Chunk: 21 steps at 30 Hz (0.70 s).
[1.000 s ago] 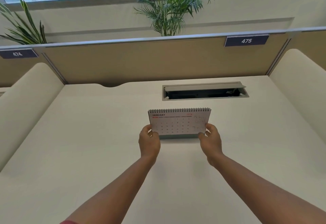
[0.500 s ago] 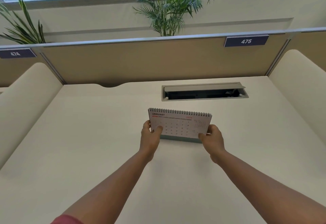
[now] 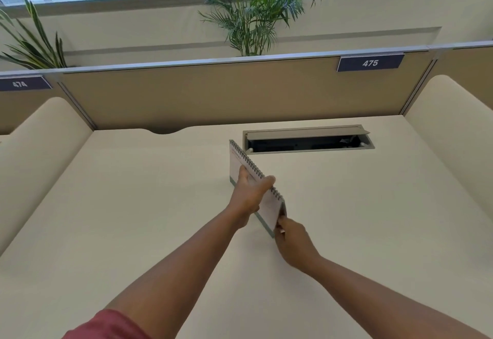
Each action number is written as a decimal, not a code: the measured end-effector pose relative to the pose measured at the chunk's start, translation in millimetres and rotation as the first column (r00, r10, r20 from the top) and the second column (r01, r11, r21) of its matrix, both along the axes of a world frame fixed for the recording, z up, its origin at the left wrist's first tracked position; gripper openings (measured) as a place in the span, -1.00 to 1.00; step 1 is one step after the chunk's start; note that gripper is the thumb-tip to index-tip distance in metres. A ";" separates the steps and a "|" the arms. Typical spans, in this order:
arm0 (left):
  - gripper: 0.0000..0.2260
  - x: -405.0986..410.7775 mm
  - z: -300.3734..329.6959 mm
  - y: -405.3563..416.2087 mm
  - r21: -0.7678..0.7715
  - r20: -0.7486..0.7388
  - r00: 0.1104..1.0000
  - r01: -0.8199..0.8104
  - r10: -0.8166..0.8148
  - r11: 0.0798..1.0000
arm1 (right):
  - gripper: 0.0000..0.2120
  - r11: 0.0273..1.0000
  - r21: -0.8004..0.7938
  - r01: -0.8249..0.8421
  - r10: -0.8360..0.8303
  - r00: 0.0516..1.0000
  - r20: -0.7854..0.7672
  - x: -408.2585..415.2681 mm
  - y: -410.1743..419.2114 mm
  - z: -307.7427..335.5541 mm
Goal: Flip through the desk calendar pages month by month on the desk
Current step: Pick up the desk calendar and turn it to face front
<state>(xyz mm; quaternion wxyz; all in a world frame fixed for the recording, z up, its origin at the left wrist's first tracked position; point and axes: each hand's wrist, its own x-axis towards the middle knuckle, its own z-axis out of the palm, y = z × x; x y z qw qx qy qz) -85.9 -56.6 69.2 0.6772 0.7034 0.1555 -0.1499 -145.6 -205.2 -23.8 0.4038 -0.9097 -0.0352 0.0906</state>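
Observation:
A white spiral-bound desk calendar (image 3: 270,209) with a grey-green base stands on the cream desk (image 3: 133,205), turned so its face points left and I see it almost edge-on. My left hand (image 3: 249,192) grips it across the middle, thumb over the spiral top edge. At the near end, my right hand (image 3: 292,240) pinches the calendar's lower corner. The printed page is too foreshortened to read.
An open grey cable tray (image 3: 306,138) is sunk into the desk just behind the calendar. A tan partition (image 3: 213,98) with label 475 closes the back, and curved cream dividers stand at both sides. Potted palms rise behind the partition.
The calendar faced me showing January; both hands have swung it about a quarter turn, its right end coming toward me. My left hand shifted from the lower left corner to the top edge.

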 end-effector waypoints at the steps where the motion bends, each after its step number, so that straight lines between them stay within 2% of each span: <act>1: -0.33 2.5 3.0 0.1 0.013 -0.001 1.000 -0.006 0.006 1.000 | -0.88 0.998 -0.026 -0.054 0.054 0.998 0.007 -2.8 0.8 0.3; 4: -0.47 8.1 12.3 3.4 0.070 0.022 1.000 -0.017 0.015 0.997 | -0.77 0.982 -0.070 -0.173 0.175 0.984 0.029 -9.4 -0.7 2.0; 6: -0.59 10.7 17.6 7.5 0.173 0.069 0.998 -0.006 -0.006 0.985 | -0.68 0.980 -0.077 -0.186 0.188 0.982 0.020 -9.7 -3.3 4.0; 8: -0.76 12.6 19.4 13.8 0.265 0.111 0.993 -0.001 -0.030 0.964 | -0.72 0.984 -0.064 -0.166 0.168 0.986 0.020 -6.6 -6.8 5.4; 9: -0.79 13.5 20.0 16.9 0.286 0.120 0.992 0.007 -0.043 0.958 | -0.75 0.986 -0.060 -0.154 0.156 0.987 0.035 -3.8 -8.8 6.0; 11: -0.71 15.7 20.0 22.2 0.350 0.117 0.988 0.052 -0.099 0.935 | -0.79 0.993 -0.048 -0.109 0.112 0.992 0.062 3.0 -13.4 7.3; 16: -0.68 19.0 21.9 26.5 0.641 0.137 0.948 0.136 -0.286 0.756 | -0.82 0.998 0.031 0.048 -0.051 0.993 0.111 21.3 -25.4 5.2; 21: -0.70 29.1 30.8 29.5 0.796 0.139 0.899 0.148 -0.415 0.587 | -0.62 0.960 0.140 0.244 -0.267 0.945 0.189 31.7 -30.7 6.3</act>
